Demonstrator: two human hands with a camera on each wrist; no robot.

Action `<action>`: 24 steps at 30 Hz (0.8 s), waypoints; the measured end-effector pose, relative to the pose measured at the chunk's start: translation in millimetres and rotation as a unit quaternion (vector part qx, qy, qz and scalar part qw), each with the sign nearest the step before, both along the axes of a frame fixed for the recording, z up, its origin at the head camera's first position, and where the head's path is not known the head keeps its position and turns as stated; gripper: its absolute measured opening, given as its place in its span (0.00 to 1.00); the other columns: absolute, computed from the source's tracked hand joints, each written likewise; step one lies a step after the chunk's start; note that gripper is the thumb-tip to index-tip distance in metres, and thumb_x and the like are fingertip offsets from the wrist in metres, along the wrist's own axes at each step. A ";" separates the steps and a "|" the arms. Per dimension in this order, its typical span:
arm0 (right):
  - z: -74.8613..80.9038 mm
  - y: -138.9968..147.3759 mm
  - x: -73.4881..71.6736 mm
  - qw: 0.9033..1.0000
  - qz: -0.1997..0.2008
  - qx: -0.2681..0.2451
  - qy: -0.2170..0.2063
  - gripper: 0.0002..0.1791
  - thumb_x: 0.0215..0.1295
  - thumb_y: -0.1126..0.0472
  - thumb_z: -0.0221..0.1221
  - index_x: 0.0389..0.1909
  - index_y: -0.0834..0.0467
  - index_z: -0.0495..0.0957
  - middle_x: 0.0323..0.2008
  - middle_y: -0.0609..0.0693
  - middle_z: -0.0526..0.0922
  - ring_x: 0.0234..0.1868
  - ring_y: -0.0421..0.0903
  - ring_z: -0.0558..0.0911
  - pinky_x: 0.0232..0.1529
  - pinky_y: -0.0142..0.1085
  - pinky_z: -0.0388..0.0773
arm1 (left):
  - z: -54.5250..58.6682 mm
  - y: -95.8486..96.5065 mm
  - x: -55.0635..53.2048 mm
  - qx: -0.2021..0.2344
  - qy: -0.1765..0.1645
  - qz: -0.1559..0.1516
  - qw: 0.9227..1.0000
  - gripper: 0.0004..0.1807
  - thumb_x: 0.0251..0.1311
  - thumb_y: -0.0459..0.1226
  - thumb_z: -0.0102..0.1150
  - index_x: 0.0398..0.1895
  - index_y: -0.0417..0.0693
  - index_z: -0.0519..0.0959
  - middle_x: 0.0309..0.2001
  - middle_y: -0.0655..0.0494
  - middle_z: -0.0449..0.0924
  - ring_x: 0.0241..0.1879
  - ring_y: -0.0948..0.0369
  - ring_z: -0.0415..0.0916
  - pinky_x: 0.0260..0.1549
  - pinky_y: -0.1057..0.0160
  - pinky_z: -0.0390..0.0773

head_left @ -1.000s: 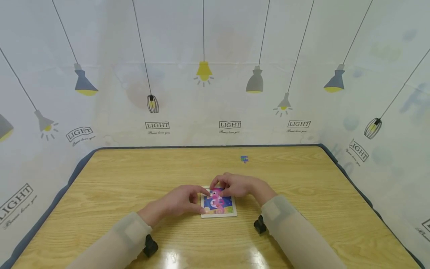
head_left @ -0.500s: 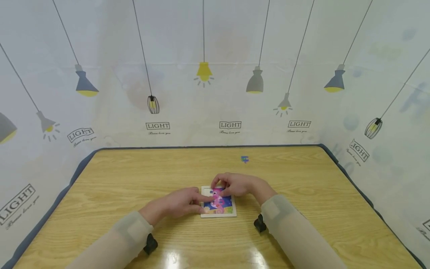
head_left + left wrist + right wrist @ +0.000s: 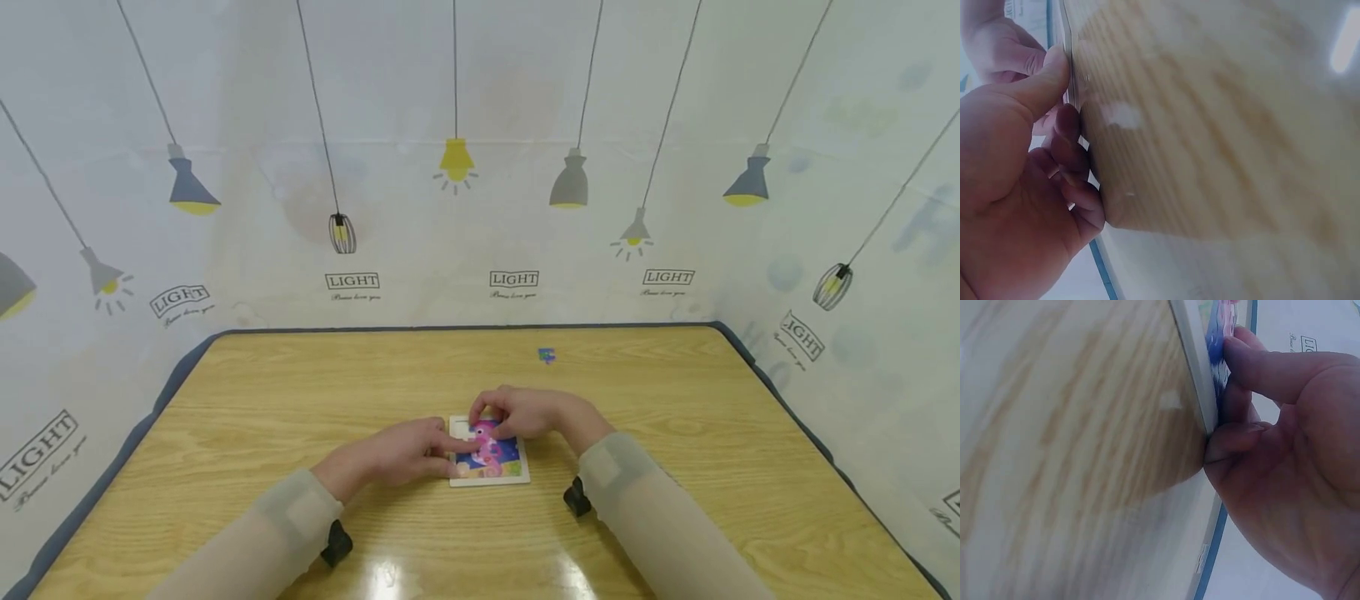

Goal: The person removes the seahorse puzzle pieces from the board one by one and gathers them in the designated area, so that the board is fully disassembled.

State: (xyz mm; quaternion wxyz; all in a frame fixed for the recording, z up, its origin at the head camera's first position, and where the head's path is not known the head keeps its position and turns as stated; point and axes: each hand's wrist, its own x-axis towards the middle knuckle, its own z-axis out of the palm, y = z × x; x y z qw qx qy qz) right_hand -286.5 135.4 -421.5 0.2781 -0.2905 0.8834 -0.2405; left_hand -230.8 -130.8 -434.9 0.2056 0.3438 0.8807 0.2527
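A small square jigsaw puzzle [image 3: 491,454] in a white frame lies on the table, showing a pink seahorse on blue. Bare white backing shows at its upper left. My left hand [image 3: 401,452] comes in from the left, its straight index finger touching the middle of the picture and its thumb at the frame's left edge. From the upper right, my right hand [image 3: 528,412] has curled fingers and thumb around a puzzle piece [image 3: 484,427] at the seahorse's head. In the right wrist view, the right thumb [image 3: 1260,362] rests on the picture; the other fingers bend by the frame's edge.
A loose blue and green puzzle piece [image 3: 547,356] lies near the table's back edge, right of centre. The wooden table [image 3: 300,392] has a dark blue border, and a lamp-patterned sheet [image 3: 420,233] stands around its back and sides.
My left index finger has moved from the puzzle's upper left corner down to the middle of the picture, uncovering the white backing. My right hand has stayed almost in place.
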 end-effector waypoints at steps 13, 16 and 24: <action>-3.2 0.1 0.0 1.000 -0.016 -0.016 -0.018 0.17 0.80 0.65 0.61 0.52 0.36 0.84 0.54 0.50 0.76 0.56 0.50 0.74 0.64 0.51 0.71 | -0.1 0.6 -0.6 -0.003 -0.031 0.015 0.999 0.26 0.77 0.50 0.67 0.76 0.69 0.78 0.39 0.57 0.73 0.37 0.62 0.68 0.38 0.64 0.67; -2.6 -0.3 1.7 0.999 -0.014 -0.018 -0.023 0.22 0.79 0.68 0.59 0.56 0.34 0.84 0.57 0.51 0.75 0.59 0.51 0.74 0.69 0.54 0.70 | -0.3 1.1 -0.3 -0.003 -0.032 0.018 0.999 0.26 0.77 0.49 0.67 0.76 0.69 0.79 0.39 0.57 0.73 0.37 0.61 0.69 0.38 0.64 0.67; -0.3 -3.2 0.6 0.999 -0.016 -0.011 -0.036 0.22 0.77 0.68 0.59 0.54 0.34 0.81 0.58 0.51 0.73 0.60 0.53 0.72 0.70 0.56 0.69 | -2.6 2.7 -0.5 -0.002 -0.030 0.025 0.999 0.26 0.76 0.49 0.68 0.75 0.70 0.80 0.39 0.56 0.72 0.37 0.61 0.69 0.38 0.63 0.68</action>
